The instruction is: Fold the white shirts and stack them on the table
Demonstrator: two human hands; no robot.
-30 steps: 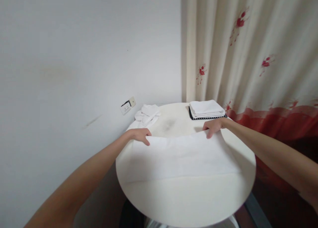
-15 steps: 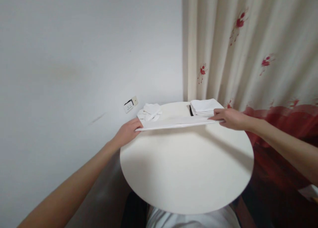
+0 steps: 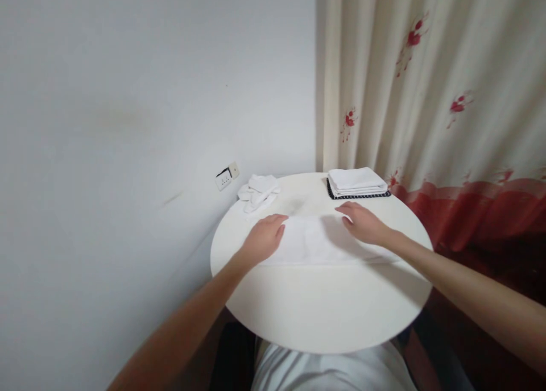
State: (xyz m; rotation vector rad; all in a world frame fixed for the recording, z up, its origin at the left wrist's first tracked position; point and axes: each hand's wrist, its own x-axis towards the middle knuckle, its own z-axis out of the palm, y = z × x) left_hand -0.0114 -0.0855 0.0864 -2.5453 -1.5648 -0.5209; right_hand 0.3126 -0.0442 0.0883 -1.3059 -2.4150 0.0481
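A white cloth (image 3: 311, 246), folded into a long strip, lies flat across the middle of the white round table (image 3: 328, 311). My left hand (image 3: 265, 237) is over its left part, fingers stretched forward and holding nothing. Over the right part, my right hand (image 3: 362, 223) is open too, thumb apart from the fingers, casting a shadow on the cloth. Whether either hand touches the fabric, I cannot tell.
At the table's back left lies a crumpled pile of white cloth (image 3: 259, 192). Folded white cloths (image 3: 357, 181) are stacked on a black-edged mat (image 3: 362, 196) at the back right. A wall with a socket (image 3: 223, 179) borders the left; a curtain (image 3: 426, 124) hangs behind.
Both hands have let go of the cloth's ends and moved inward. The cloth, stretched between them above the table before, now lies flat on it, nearer to me.
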